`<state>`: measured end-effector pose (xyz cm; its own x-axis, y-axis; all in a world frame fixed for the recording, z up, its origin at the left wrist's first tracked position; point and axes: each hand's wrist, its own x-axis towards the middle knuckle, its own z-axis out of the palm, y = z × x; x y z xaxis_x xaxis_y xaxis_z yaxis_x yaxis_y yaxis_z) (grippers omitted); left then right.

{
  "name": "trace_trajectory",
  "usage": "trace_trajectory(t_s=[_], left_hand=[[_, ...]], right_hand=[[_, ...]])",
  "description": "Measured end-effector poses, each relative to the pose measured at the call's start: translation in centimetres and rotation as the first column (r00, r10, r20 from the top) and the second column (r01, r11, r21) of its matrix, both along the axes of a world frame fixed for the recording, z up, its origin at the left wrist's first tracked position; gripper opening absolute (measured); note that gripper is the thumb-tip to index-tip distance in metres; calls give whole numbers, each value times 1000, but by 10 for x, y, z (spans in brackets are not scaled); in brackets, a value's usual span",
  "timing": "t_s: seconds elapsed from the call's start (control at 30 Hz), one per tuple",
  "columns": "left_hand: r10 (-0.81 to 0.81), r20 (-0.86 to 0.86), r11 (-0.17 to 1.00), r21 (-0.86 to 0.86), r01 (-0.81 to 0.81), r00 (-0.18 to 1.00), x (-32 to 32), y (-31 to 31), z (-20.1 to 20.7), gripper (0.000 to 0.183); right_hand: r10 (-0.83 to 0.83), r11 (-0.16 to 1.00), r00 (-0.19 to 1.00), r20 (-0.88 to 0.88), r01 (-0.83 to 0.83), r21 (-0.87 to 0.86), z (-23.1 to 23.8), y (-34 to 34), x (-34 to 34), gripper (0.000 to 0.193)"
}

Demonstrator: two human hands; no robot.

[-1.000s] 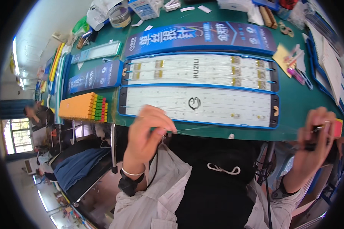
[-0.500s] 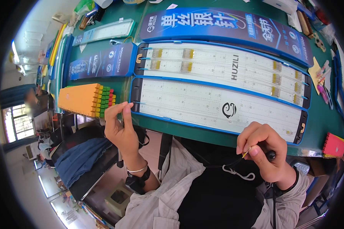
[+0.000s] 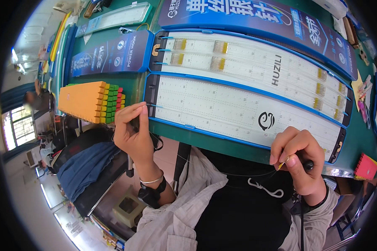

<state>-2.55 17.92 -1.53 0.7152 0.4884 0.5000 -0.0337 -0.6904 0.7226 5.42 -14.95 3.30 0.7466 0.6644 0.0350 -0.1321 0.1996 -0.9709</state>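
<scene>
A long blue-edged fishing rig case (image 3: 222, 106) lies unfolded on the table, its two white ruled halves facing up. My left hand (image 3: 135, 131) is at the left end of the nearer half, thumb and forefinger pinched beside a thin blue peg (image 3: 156, 106); whatever is between these fingertips is too small to make out. By the case's near right edge, my right hand (image 3: 299, 161) pinches a tiny fishing hook (image 3: 282, 164) with a yellow part. From it a thin clear line (image 3: 243, 175) sags leftward across my lap; its far end is lost.
Rows of yellow-marked hooks (image 3: 220, 47) sit in the far half. Beyond it lies a blue printed lid (image 3: 234, 19), with a smaller one (image 3: 113, 54) to the left. Orange, green and red foam winding boards (image 3: 81, 101) stack at left; a red one (image 3: 366, 166) lies at right.
The view has shifted, so the case sits a little farther right in it. Both hands keep their pinches, and the thin line from my right hand shows more clearly.
</scene>
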Motion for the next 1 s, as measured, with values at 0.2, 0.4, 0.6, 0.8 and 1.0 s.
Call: trace_trajectory(t_s=[0.2, 0.4, 0.6, 0.8, 1.0], left_hand=[[34, -31, 995, 100, -31, 999, 1, -1, 2, 14], [16, -30, 994, 104, -13, 999, 0, -2, 3, 15], [-34, -68, 969, 242, 50, 997, 7, -5, 13, 18], [-147, -199, 944, 265, 197, 969, 18, -30, 29, 31], [-490, -142, 861, 77, 503, 860, 52, -87, 45, 26]], right_hand=[[-3, 1000, 1000, -18, 4, 19, -1, 0, 0, 9], [5, 1000, 1000, -8, -5, 19, -1, -1, 1, 8], [-28, 999, 1000, -9, 28, 29, 0, -5, 0, 6], [-89, 983, 956, 280, 131, -131, 23, -26, 14, 10], [-124, 716, 630, 767, 591, -370, 38, -48, 12, 22]])
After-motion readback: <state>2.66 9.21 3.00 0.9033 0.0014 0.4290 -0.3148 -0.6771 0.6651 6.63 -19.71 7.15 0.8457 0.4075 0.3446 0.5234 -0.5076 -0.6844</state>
